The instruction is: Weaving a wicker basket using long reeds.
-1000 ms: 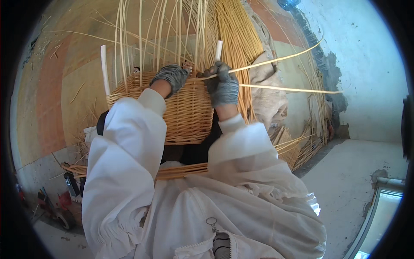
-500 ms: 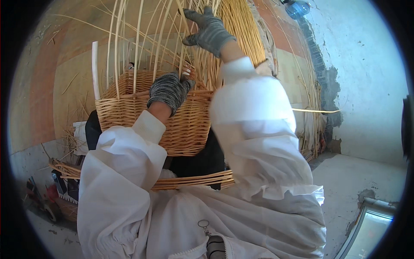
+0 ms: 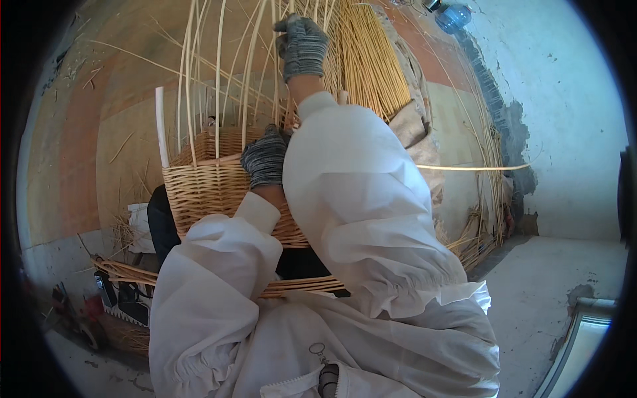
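A woven wicker basket (image 3: 202,196) rests across my dark-clad lap, with long pale stakes (image 3: 219,73) rising from it and a thicker white rod (image 3: 161,126) at its left corner. My left hand (image 3: 264,158), in a striped grey glove, is closed on the basket's top edge, right of centre; its fingertips are partly hidden. My right hand (image 3: 302,45), also gloved, reaches high above the basket with its fingers closed round an upright cane stake. The right forearm hides much of the basket's right side.
A bundle of yellow canes (image 3: 378,60) lies on brown cloth (image 3: 415,126) beyond the basket. Loose canes line the right wall (image 3: 557,113). A blue water bottle (image 3: 453,18) stands at top right. Tools (image 3: 106,292) lie at lower left, near curved cane bundles.
My right hand left the rim and horizontal cane and rose among the upright stakes, its spread fingers then closing on one. My left hand remains at the rim, slightly lower in view.
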Motion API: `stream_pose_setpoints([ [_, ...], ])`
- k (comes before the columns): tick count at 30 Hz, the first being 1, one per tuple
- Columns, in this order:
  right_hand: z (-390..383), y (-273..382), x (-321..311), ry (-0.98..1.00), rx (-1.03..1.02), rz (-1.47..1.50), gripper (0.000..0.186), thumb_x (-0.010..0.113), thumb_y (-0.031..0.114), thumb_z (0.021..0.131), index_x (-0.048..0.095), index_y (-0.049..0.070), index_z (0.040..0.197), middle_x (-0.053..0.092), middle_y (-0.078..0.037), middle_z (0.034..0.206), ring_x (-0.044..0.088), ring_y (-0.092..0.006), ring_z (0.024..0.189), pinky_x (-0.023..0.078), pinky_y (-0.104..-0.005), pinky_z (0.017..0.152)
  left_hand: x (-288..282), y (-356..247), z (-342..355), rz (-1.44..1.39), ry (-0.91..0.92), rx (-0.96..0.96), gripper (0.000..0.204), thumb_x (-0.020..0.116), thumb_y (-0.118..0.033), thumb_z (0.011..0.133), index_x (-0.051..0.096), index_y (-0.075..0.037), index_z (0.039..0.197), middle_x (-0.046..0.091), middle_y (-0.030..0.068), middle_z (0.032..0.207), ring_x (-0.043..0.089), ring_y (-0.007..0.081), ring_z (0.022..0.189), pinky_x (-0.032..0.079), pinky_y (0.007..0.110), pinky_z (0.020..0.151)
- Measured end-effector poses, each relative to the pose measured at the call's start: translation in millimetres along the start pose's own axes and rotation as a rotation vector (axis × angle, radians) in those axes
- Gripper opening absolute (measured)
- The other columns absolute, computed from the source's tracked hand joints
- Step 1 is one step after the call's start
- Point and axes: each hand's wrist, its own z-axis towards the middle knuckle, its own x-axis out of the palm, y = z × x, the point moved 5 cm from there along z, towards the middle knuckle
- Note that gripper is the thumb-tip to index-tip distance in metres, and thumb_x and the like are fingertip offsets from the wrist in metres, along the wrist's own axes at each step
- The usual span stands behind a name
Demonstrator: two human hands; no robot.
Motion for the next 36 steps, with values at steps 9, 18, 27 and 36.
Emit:
stream_pose_setpoints([
  [9, 43.0, -28.5, -28.1, 0.237, -0.148, -1.398, 0.041, 0.067, 0.035, 0.078, 0.064, 0.006, 0.107, 0.064, -0.020, 0.099, 0.062, -0.0348, 0.092, 0.049, -0.0395, 0.086, -8.7, 2.2, 3.8, -0.230, 0.192, 0.135, 0.049, 0.042, -0.041, 0.095, 0.059, 0.002, 0.110, 0.063, 0.0243, 0.102, 0.060, 0.0374, 0.096, 0.046, 0.043, 0.087],
  [18, 43.5, -62.2, -61.1, 0.391, 0.028, -0.255, 0.062, 0.067, 0.015, 0.083, 0.040, 0.012, 0.139, 0.059, -0.020, 0.117, 0.064, -0.0246, 0.096, 0.055, -0.0345, 0.083, -5.8, -2.1, 0.3, -0.153, 0.207, 0.061, 0.051, 0.040, -0.042, 0.095, 0.058, 0.004, 0.110, 0.063, 0.0250, 0.101, 0.061, 0.0370, 0.098, 0.046, 0.044, 0.088],
  [27, -0.3, -15.6, -47.2, 0.045, 0.034, -0.939, 0.066, 0.059, 0.023, 0.089, 0.025, 0.005, 0.143, 0.063, -0.021, 0.101, 0.063, -0.0252, 0.091, 0.050, -0.0374, 0.081, -16.9, -2.5, 10.3, -0.107, 0.311, 0.063, 0.047, 0.050, -0.042, 0.090, 0.064, 0.000, 0.104, 0.065, 0.0224, 0.093, 0.063, 0.0379, 0.088, 0.048, 0.044, 0.083],
  [36, -128.6, -39.7, -139.7, -0.132, -0.219, 0.405, 0.052, 0.044, 0.052, 0.094, 0.054, 0.001, 0.093, 0.041, 0.000, 0.053, 0.041, -0.0127, 0.046, 0.037, -0.0281, 0.045, -14.8, -8.6, 9.8, -0.093, 0.429, 0.268, 0.053, 0.063, -0.055, 0.079, 0.070, -0.003, 0.089, 0.067, 0.0180, 0.087, 0.065, 0.0303, 0.082, 0.049, 0.039, 0.081],
])
